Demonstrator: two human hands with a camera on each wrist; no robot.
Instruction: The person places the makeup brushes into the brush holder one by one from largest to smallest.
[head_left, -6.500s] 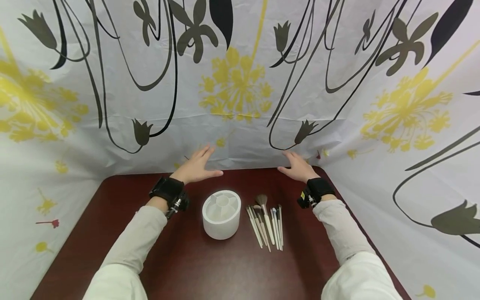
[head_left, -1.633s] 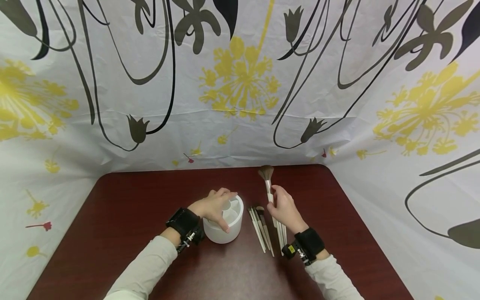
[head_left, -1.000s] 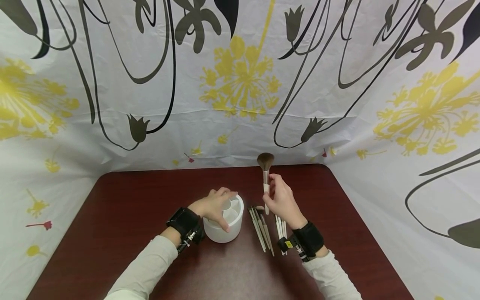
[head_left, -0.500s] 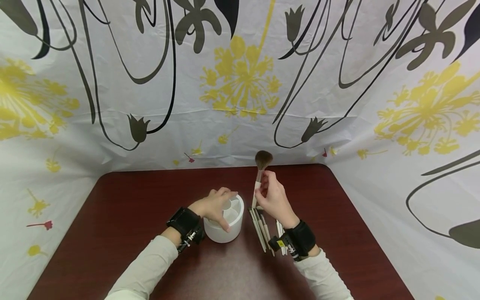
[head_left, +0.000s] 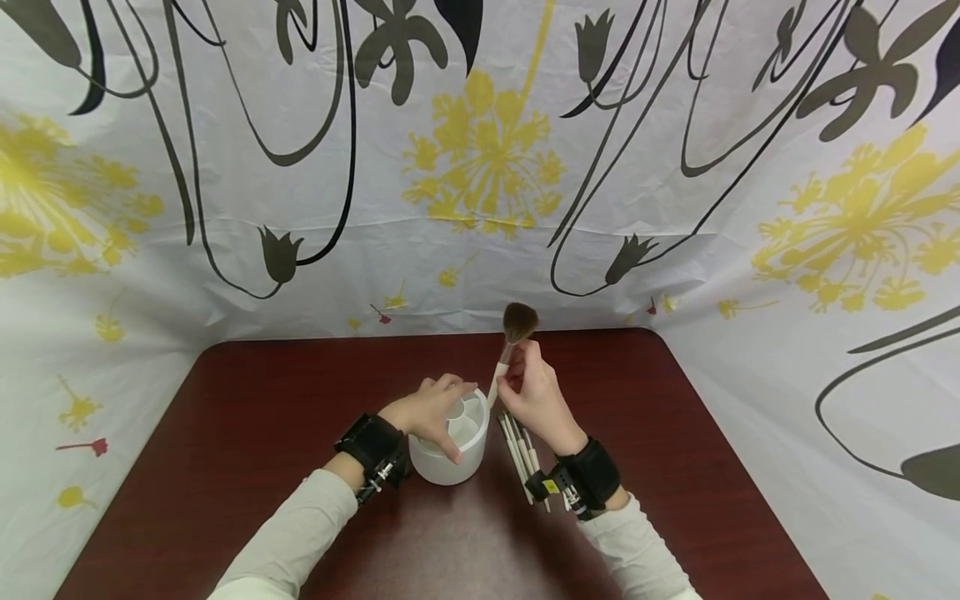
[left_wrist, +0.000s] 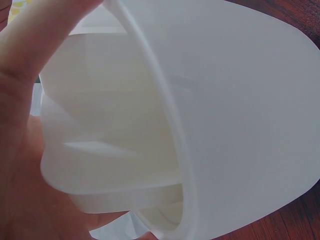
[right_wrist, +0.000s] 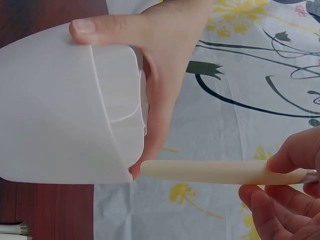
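A white round divided brush holder [head_left: 448, 468] stands on the table. My left hand [head_left: 429, 415] grips it across the top, the thumb on the near outer wall and the fingers over the far rim. In the left wrist view the holder's wall [left_wrist: 250, 110] and inner dividers fill most of the picture. My right hand [head_left: 542, 398] pinches a large fluffy makeup brush [head_left: 520, 322] by its pale handle, bristles up and tilted. In the right wrist view the handle's blunt end [right_wrist: 200, 172] points at the holder's rim, close beside the left hand's fingers.
Several thinner makeup brushes [head_left: 519, 458] lie on the dark red table [head_left: 277, 392] right of the holder, partly hidden under my right wrist. A white patterned cloth [head_left: 450, 292] hangs behind the table and along both sides.
The right hand has picked the large brush up from the row and carried it left to the holder, tilting the handle end toward it. The left hand keeps its grip on the holder.
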